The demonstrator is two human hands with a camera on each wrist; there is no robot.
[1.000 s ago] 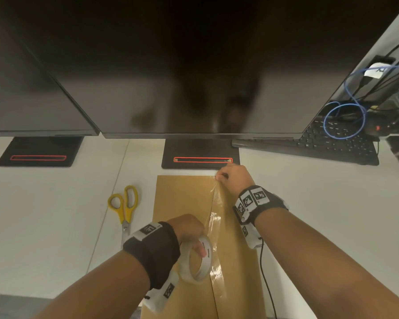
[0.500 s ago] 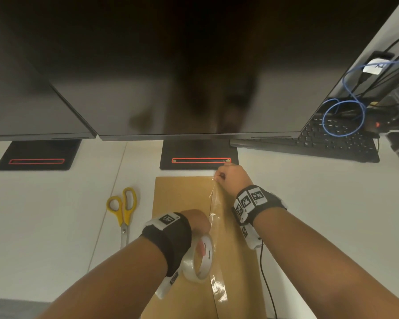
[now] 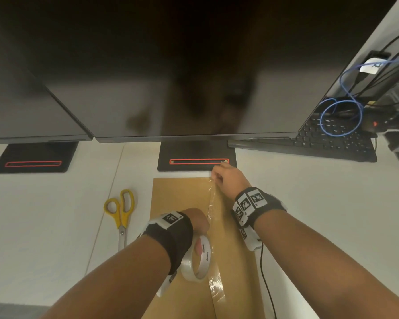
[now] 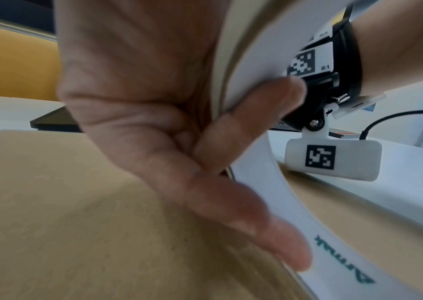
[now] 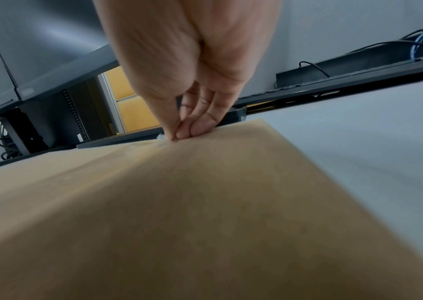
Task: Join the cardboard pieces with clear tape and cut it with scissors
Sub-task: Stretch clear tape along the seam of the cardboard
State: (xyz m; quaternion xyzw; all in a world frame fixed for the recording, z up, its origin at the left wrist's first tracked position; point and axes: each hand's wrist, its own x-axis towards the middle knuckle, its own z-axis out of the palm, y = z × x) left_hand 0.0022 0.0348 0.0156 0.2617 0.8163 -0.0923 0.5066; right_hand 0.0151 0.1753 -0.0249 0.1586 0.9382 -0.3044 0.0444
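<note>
A plain white bench [image 3: 309, 203] runs across the room, a thin seam [image 3: 106, 199] cutting through its top on the left. Two large dark monitor screens [image 3: 171, 77] hang low over it, each on a flat black base with a red-edged slot [image 3: 197, 161]. Off to the right lies a black keyboard [image 3: 332, 141], with a coiled blue cable [image 3: 341, 118] and several black leads trailing behind. Yellow panels [image 5: 133, 105] show behind the monitor stands. The light is soft and even, glinting dully off the screens.
</note>
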